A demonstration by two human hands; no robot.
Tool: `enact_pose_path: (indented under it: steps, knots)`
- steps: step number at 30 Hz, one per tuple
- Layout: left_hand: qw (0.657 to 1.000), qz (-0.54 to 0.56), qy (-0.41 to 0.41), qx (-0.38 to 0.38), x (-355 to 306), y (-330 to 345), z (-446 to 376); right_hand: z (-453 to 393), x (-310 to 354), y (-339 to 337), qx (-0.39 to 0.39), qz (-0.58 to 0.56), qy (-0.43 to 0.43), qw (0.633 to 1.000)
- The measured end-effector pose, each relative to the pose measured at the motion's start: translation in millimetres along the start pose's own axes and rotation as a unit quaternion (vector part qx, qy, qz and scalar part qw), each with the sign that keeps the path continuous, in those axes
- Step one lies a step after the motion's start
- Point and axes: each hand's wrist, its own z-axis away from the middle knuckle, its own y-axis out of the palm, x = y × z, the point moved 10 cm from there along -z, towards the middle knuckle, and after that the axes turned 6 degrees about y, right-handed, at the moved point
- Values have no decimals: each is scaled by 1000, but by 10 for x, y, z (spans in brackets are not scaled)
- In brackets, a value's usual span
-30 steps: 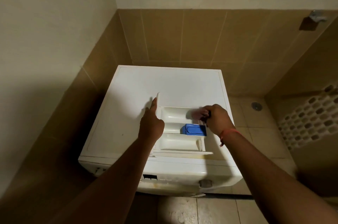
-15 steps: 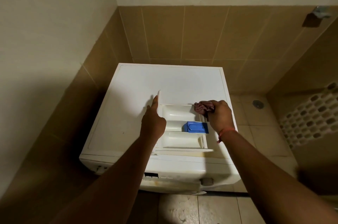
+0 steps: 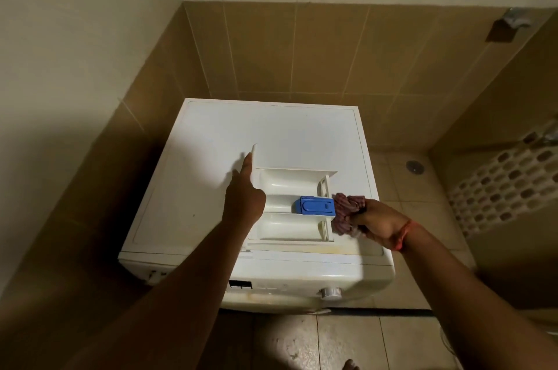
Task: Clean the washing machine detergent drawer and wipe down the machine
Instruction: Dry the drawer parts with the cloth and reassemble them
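Note:
The white detergent drawer (image 3: 287, 185) lies on top of the white washing machine (image 3: 271, 134), its blue insert (image 3: 317, 205) in the middle compartment. My left hand (image 3: 244, 197) holds the drawer's left front panel, with the index finger stretched along it. My right hand (image 3: 379, 223) grips a bunched reddish cloth (image 3: 345, 212) and presses it against the drawer's right end, beside the blue insert.
The machine stands in a corner between a beige left wall and a brown tiled back wall (image 3: 302, 52). Its control knob (image 3: 330, 292) faces me on the front panel. Tiled floor with a drain (image 3: 415, 166) lies to the right, beside a patterned low wall (image 3: 507, 185).
My right hand has carried the cloth from the drawer's far right compartment toward me, down to the right end near the blue insert. The left hand has kept its hold.

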Motion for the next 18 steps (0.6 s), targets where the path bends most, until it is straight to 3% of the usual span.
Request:
enact_pose_path:
  steps: [3, 6, 9, 13, 18]
  knots:
    - [1000, 7, 6, -10, 1, -8, -25, 173, -201, 158, 63, 40, 29, 997]
    - [1000, 8, 3, -8, 35, 10, -38, 245, -282, 108, 77, 24, 24, 996]
    - [1000, 18, 0, -9, 48, 26, -45, 292, -156, 27, 35, 5, 17, 999]
    - [998, 54, -15, 1, 13, 24, 3, 215, -108, 12, -72, -110, -11, 991]
    - [995, 94, 46, -5, -57, -183, 77, 286, 35, 46, -92, -213, -51, 971]
